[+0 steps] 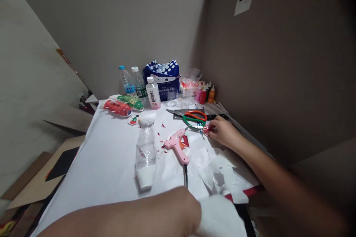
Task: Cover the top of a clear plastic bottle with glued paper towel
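White table, clear bottle empty

Plain grey walls meet in a corner behind the white-covered desk; a paper note sticks high up, cardboard sheets lie left.

the surface is covered in matt white paper; clear glossy plastic is seen in the bottle, smooth pink plastic in the glue gun.

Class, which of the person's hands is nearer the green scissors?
Right. The right hand rests right beside the green scissors; the left hand is low at the table's near edge.
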Demonstrator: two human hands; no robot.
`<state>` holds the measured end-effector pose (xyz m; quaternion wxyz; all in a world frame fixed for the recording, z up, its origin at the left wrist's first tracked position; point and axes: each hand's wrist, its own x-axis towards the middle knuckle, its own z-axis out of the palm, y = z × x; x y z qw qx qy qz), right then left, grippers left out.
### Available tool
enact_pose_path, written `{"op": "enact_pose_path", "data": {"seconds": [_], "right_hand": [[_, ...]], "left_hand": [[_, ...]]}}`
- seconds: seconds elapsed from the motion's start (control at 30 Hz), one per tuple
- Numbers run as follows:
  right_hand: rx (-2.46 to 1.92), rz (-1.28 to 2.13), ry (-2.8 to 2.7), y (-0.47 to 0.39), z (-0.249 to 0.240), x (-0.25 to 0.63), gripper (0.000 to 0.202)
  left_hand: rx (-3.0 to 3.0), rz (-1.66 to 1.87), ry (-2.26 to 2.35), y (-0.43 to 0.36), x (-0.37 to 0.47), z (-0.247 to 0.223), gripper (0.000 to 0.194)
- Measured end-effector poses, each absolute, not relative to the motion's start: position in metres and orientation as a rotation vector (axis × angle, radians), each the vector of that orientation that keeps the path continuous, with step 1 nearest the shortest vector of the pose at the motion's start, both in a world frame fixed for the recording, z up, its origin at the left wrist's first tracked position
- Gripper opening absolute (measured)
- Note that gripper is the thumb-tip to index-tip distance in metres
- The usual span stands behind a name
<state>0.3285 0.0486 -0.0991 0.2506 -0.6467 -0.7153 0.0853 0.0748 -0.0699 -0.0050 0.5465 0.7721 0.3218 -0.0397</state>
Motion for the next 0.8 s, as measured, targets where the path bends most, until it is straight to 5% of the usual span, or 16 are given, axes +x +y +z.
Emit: {"op": "enact_pose_path", "data": {"seconds": [0.27, 0.4, 0.53, 0.8], "right_hand": [[-1.367, 0.487, -1.507, 0.026, -0.075, 0.34, 0.023], [-0.999, 0.995, -1.193, -0.02, -0.061, 0.329, 0.014], [-0.91, 1.472, -1.344, -0.064, -0.058, 0.302, 0.028], [-0.847, 1.323, -1.339, -0.067, -0.051, 0.266, 0.022]], "left_hand": [[1.506, 0.365, 0.953, -0.052, 0.067, 0.012, 0.03], [1.497, 0.51, 0.943, -0.045, 0.067, 0.007, 0.027], [1.546, 0.539, 1.009, -0.044, 0.072, -0.002, 0.029], [1.535, 0.229, 1.133, -0.045, 0.076, -0.006, 0.043]]}}
